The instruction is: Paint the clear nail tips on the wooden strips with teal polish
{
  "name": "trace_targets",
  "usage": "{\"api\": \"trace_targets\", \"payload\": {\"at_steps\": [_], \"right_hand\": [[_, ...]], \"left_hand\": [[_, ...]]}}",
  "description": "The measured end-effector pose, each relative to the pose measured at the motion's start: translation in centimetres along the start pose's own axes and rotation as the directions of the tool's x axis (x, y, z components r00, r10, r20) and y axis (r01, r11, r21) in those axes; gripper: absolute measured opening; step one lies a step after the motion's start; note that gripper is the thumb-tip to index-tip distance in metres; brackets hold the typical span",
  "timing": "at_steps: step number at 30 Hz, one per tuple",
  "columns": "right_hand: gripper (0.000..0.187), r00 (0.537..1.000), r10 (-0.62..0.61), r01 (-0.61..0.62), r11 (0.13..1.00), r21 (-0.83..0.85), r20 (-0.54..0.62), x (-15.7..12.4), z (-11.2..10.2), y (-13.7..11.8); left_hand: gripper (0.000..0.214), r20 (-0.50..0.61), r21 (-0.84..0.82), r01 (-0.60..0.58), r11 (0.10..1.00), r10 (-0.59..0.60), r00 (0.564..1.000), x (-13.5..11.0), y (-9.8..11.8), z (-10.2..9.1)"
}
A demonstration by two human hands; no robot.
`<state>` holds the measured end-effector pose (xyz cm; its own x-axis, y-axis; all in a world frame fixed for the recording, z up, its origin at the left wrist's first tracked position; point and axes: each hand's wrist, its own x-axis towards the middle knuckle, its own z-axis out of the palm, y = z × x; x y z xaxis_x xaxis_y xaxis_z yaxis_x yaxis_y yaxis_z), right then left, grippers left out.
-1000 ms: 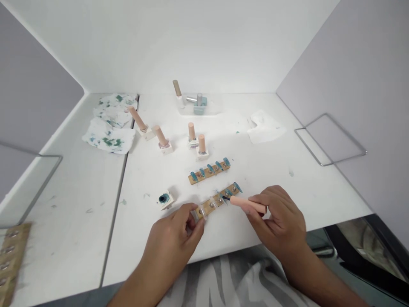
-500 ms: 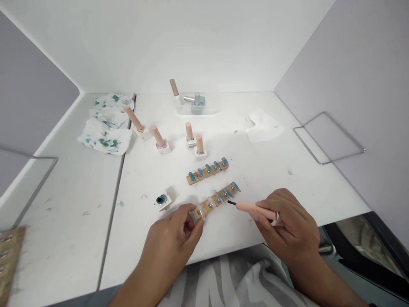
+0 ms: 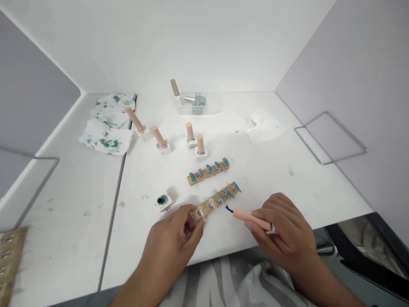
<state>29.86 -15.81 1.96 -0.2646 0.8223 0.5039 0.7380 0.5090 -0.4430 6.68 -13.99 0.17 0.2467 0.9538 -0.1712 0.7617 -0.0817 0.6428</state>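
My right hand pinches the peach cap of a nail polish brush. Its dark bristles touch or nearly touch the tip of a teal-coated false nail. That nail sits on a wooden nail stand, whose left end my left hand grips between thumb and fingers. On this stand the nails at the right are teal, and those nearest my left hand are clear. Behind it lies a second nail stand bearing several teal nails. An uncapped polish bottle with a dark teal mouth stands beyond my left hand.
Several peach-capped polish bottles stand farther back. A clear tray at the back wall holds more bottles. Stained tissues lie at left, a white tissue at right. Wire frames stick out from both side walls.
My right hand has moved the brush slightly left and toward me, its bristles now bent at the nail's tip. My left hand keeps its hold on the stand.
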Motion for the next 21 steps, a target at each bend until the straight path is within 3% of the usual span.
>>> {"api": "trace_targets", "payload": {"at_steps": [6,12,21], "right_hand": [[0.017,0.993,-0.029,0.026,0.999,-0.026,-0.112,0.7,0.6,0.0],[0.012,0.993,-0.099,0.095,0.993,-0.066,-0.064,1.6,1.4,0.1],[0.007,1.000,-0.028,0.029,0.996,-0.083,0.009,0.7,-0.7,-1.2]], "left_hand": [[0.020,-0.014,0.015,-0.022,1.000,0.022,1.000,-0.1,0.1,-0.1],[0.019,-0.002,0.027,-0.021,0.999,0.021,1.000,-0.1,0.1,-0.1],[0.021,-0.013,0.000,-0.002,1.000,0.002,1.000,0.0,-0.2,0.1]]}}
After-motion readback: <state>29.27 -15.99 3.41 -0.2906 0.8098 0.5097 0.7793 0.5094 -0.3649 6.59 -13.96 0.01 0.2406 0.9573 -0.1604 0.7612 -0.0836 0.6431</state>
